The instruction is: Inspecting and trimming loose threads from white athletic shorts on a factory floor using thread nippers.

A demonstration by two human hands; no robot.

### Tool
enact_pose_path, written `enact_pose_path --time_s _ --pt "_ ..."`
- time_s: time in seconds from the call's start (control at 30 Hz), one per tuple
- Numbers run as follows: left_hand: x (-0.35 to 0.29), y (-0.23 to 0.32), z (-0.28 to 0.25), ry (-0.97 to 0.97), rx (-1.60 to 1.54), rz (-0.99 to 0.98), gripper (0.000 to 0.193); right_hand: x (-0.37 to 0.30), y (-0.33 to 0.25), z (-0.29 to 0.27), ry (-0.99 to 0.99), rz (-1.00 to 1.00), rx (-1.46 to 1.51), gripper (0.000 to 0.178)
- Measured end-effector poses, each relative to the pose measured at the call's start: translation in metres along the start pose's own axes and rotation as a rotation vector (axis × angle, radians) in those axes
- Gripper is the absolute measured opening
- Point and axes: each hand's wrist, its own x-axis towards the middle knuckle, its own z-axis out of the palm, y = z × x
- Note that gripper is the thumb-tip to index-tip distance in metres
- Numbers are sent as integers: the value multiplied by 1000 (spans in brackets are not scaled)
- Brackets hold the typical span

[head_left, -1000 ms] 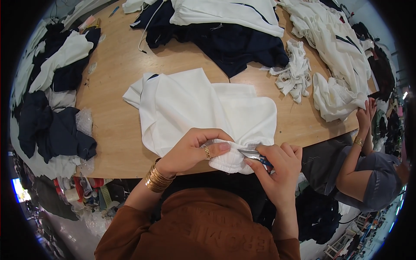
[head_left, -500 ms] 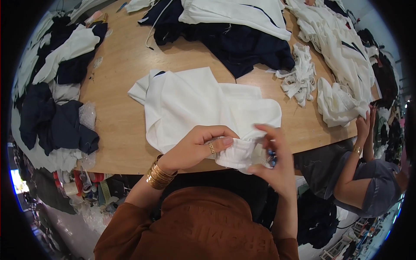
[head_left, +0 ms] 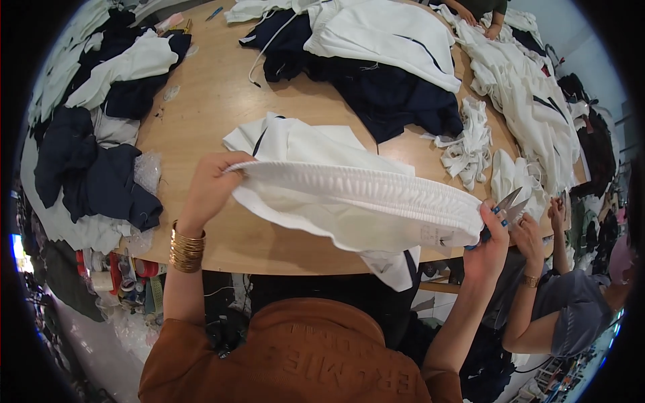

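A white garment (head_left: 349, 195) with a gathered elastic waistband is stretched wide between my two hands above the table. My left hand (head_left: 213, 181) grips one end of the waistband in closed fingers. At the other end my right hand (head_left: 489, 250) is closed on the waistband. It also holds small blue-handled scissors (head_left: 508, 201), whose blades stick out past the fingers, pointing up and right. The rest of the garment hangs and lies on the table behind and below the band, showing a navy stripe near its lower end.
White and navy garments (head_left: 383, 47) are piled at the far side of the wooden table (head_left: 201, 121). Tangled white strips (head_left: 468, 144) lie at right, beside a long white heap (head_left: 524, 101). Dark and white clothes (head_left: 114, 168) cover the left edge. A co-worker (head_left: 571, 302) works close on my right.
My hands have moved far apart, pulling the bunched waistband out into a long stretched band. The scissors' blades now show beyond my right hand.
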Motion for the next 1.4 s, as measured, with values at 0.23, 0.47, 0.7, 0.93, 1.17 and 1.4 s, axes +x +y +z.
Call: enact_pose_path --time_s 0.23,0.47,0.7,0.93,1.17,1.4 --pt "0 9 -24 42 -93 13 17 -1 -9 1 -33 9 -16 7" --pt "4 18 -22 12 -127 5 16 -9 -19 -7 -136 21 -115 9" --pt "9 23 30 -120 0 151 23 3 2 22 -337 -336 -865 26" --pt "13 66 69 -366 95 248 23 2 27 72 -967 -117 -769 27" --pt "25 35 32 -244 -4 174 32 5 -30 25 -163 -4 2 21" --pt "31 36 -36 -63 -13 140 19 8 -41 -17 -98 -27 34 14"
